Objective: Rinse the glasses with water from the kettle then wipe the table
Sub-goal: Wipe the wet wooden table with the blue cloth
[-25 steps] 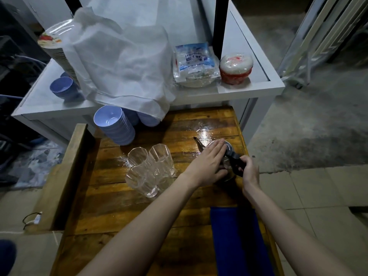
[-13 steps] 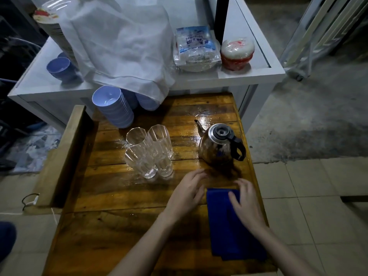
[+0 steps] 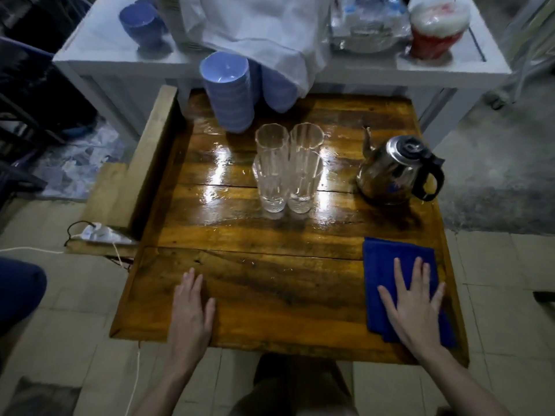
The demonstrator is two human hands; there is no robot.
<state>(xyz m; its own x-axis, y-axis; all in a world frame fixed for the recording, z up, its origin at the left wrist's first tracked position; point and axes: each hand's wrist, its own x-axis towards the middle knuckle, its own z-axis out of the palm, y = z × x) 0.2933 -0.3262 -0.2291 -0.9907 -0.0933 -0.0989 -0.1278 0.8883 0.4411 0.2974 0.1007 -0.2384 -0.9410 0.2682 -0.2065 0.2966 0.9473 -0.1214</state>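
Note:
Several clear tall glasses (image 3: 286,169) stand upright in a tight cluster at the middle of the wet wooden table (image 3: 270,235). A steel kettle (image 3: 396,169) with a black handle stands to their right, lid on, spout pointing left. A folded blue cloth (image 3: 381,265) lies at the table's near right corner. My right hand (image 3: 413,301) rests flat on the cloth, fingers spread. My left hand (image 3: 190,310) lies flat on bare wood near the front edge, holding nothing.
Stacks of blue bowls (image 3: 229,91) stand at the table's far edge, under a white shelf (image 3: 360,70) carrying a white cloth (image 3: 258,31), a plastic packet (image 3: 369,22) and a red-and-white container (image 3: 435,28). A wooden plank (image 3: 144,163) and a power cord (image 3: 90,235) sit left.
Both hands left the kettle and drew back toward me. The right hand settled flat on the blue cloth; the left moved away to the left onto bare wood.

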